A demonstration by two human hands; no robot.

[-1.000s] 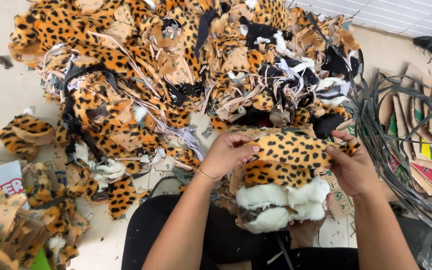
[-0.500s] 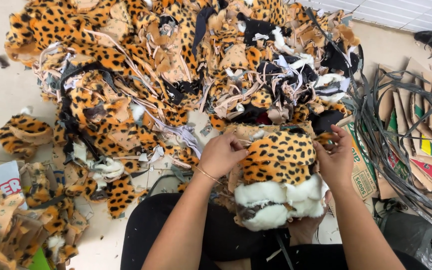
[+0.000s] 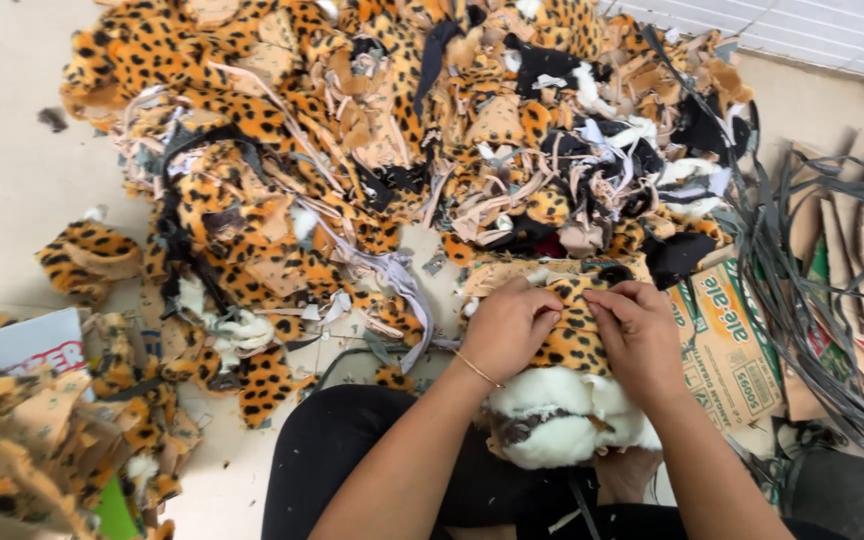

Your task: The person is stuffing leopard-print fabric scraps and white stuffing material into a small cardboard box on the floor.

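My left hand (image 3: 508, 326) and right hand (image 3: 638, 335) sit side by side, nearly touching, both pressed down on a leopard-print fur piece (image 3: 574, 335) that lies in my lap just in front of me. Left fingers are curled and pinching the top edge of the fabric; right fingers are bent over the same edge, gripping it too. A thin bracelet (image 3: 476, 368) rings my left wrist. Below the spotted piece, a wad of white fur (image 3: 557, 420) bulges out, resting against my black-clad legs (image 3: 352, 465). Directly beyond the hands a large heap of leopard-print scraps (image 3: 352, 130) spreads across the pale floor (image 3: 2, 150), mixed with black, white and tan offcuts. A flattened cardboard box (image 3: 727, 340) lies just right of my right hand, partly under the heap's edge. Further right, a tangle of dark straps (image 3: 802, 270) loops over more cardboard pieces. At lower left, a smaller pile of spotted scraps (image 3: 32, 440) sits well apart from the hands.
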